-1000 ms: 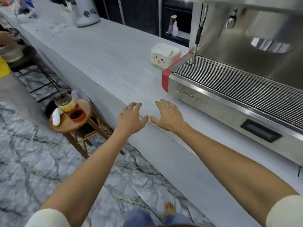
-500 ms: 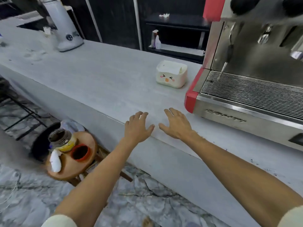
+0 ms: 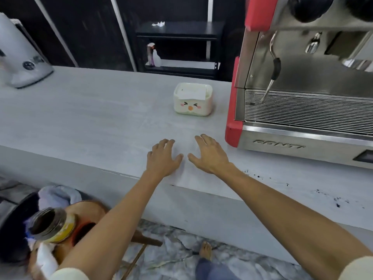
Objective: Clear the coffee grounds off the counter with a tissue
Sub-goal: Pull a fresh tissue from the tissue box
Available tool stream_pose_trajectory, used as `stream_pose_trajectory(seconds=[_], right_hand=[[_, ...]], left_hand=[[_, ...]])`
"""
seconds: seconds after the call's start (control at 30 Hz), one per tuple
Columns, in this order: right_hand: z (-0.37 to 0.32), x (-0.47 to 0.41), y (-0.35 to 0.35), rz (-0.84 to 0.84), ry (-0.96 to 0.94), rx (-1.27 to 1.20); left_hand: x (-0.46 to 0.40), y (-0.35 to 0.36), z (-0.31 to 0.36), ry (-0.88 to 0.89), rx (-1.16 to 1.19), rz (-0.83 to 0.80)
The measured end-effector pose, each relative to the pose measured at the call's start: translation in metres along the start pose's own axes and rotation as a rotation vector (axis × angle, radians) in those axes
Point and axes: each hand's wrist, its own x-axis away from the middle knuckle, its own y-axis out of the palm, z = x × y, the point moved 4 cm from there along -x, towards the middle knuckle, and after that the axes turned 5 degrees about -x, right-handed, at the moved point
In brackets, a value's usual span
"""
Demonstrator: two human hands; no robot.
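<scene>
My left hand [image 3: 163, 158] and my right hand [image 3: 210, 154] rest flat and empty on the pale grey counter [image 3: 90, 122], thumbs nearly touching, near its front edge. A white tissue box [image 3: 192, 99] with a cartoon face stands farther back, just beyond my right hand, with a tissue showing in its top. Dark coffee grounds [image 3: 302, 188] are scattered along the counter's front edge to the right, beside my right forearm and in front of the espresso machine.
A red and steel espresso machine [image 3: 302, 118] fills the right side, with its steam wand hanging over the drip grille. A white grinder [image 3: 22, 57] stands at the back left. Below the counter a small wooden stool [image 3: 84, 215] carries an open jar [image 3: 51, 225].
The view has swung right and closer to the counter. Both hands stay flat in about the same spot on the counter. The grounds at the right have come into view.
</scene>
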Motion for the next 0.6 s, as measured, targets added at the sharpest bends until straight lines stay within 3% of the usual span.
stream_pose_trajectory(seconds=[0.6], right_hand=[[0.013,-0.095,0.008,0.03,0.098,0.039]], left_hand=[[-0.099,-0.009,-0.015,0.071,0.014,-0.004]])
